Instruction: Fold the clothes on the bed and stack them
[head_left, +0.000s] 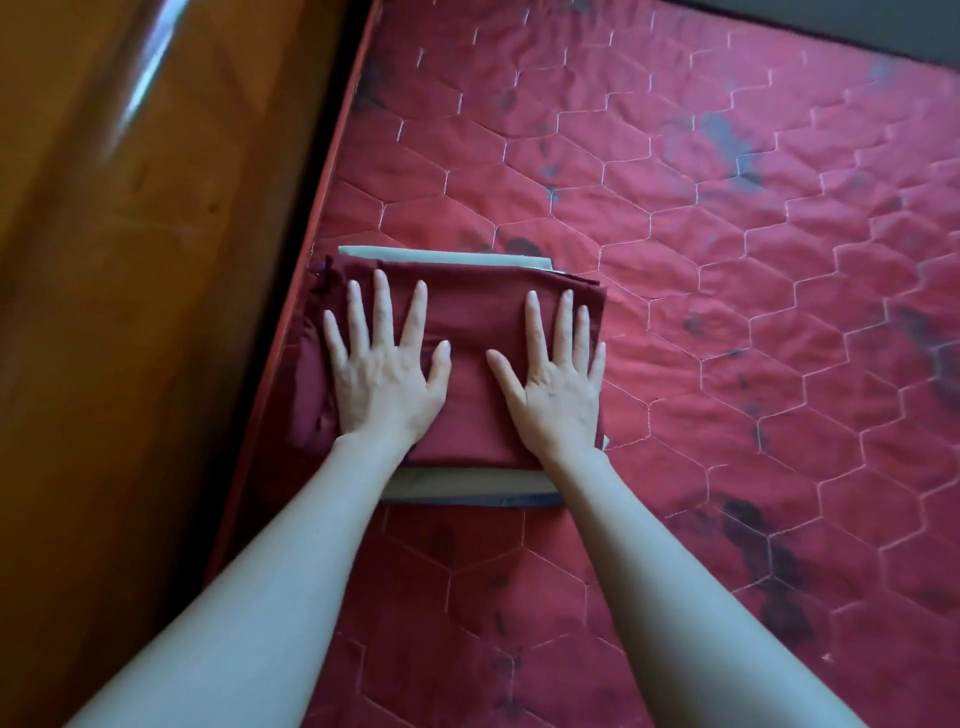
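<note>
My left hand: my left hand (382, 371) is lying flat on the dark red folded cloth (470, 364), with the fingers straight and spread wide; it is pressing down and is gripping nothing.
My right hand: my right hand (558, 387) is lying flat on the same cloth, beside the left one and a little apart from it, fingers straight and spread; it is also holding nothing.
Top cloth: the dark red folded cloth is sitting on top of the stack; its left edge is hanging a bit loose and wrinkled over the side.
Under it: a pale grey-green folded garment (467, 486) is showing below the red cloth at the near edge and at the far edge, and a thin darker grey layer (467, 501) is showing under that one at the near edge.
Place of the stack: the stack is resting on the red quilted mattress (727, 312), near its left edge.
Beside the bed: a shiny brown wooden surface (130, 260) is running along the left side of the mattress.
</note>
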